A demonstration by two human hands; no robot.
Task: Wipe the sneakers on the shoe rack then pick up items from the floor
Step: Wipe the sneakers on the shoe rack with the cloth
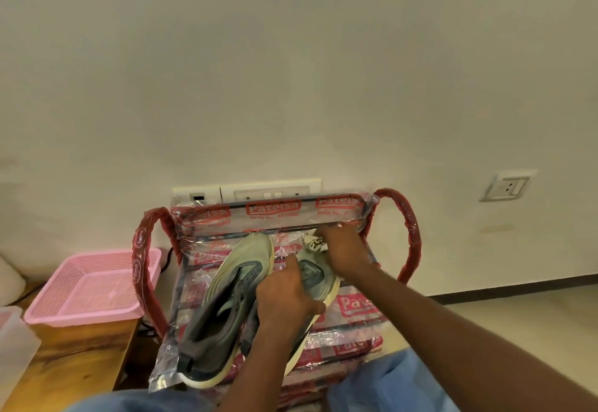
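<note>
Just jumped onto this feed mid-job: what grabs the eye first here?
Two grey-green sneakers lie on the plastic-wrapped red rack at centre, against the wall. The right hand presses a crumpled cloth on the toe of the right sneaker, while the left hand grips that shoe. A pink basket sits on a wooden table at left.

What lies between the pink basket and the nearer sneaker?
In the head view, the rack's red, plastic-wrapped side loop stands between the basket and the sneaker, with a strip of wrapped shelf next to it.
</note>
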